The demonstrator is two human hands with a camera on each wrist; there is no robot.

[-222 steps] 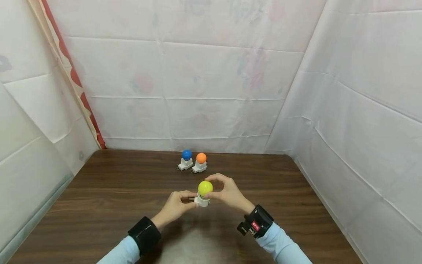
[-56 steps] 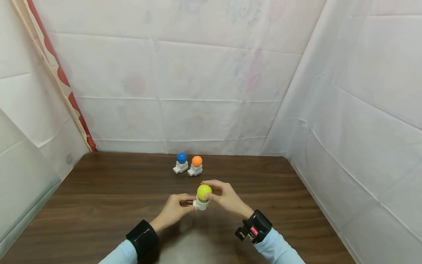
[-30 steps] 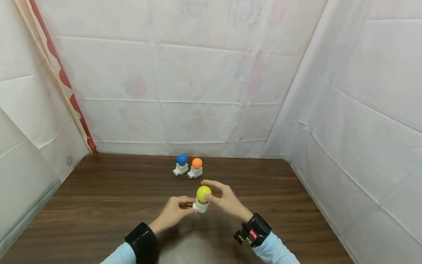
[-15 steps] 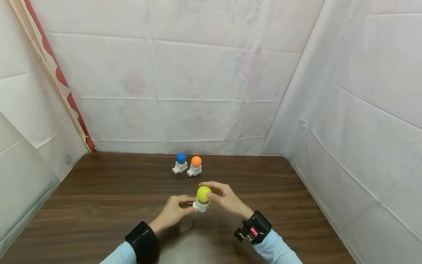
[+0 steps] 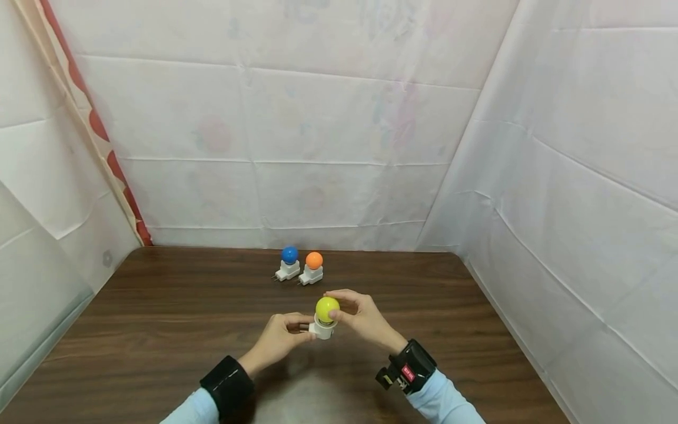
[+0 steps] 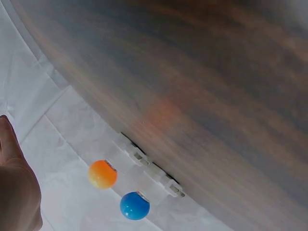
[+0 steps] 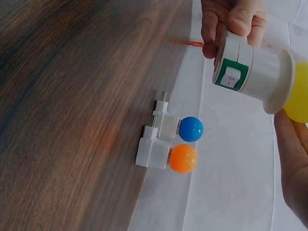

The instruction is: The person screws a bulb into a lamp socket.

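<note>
A yellow light bulb sits upright in the mouth of a white plug-in lamp socket, a little of its metal base showing above the rim. My left hand pinches the socket's plug end between thumb and fingers. From the other side, my right hand grips the bulb with the thumb in front and a finger over the top. In the right wrist view the socket shows a rocker switch framed in green. The left wrist view catches only part of a hand at its edge.
Behind the hands, a blue bulb and an orange bulb stand in white plug-in sockets, side by side on the dark wooden table. White sheeting hangs around the back and sides.
Both hands keep their holds on socket and bulb throughout. The right fingers shift slightly around the yellow bulb between frames. The whole view has drifted a little.
</note>
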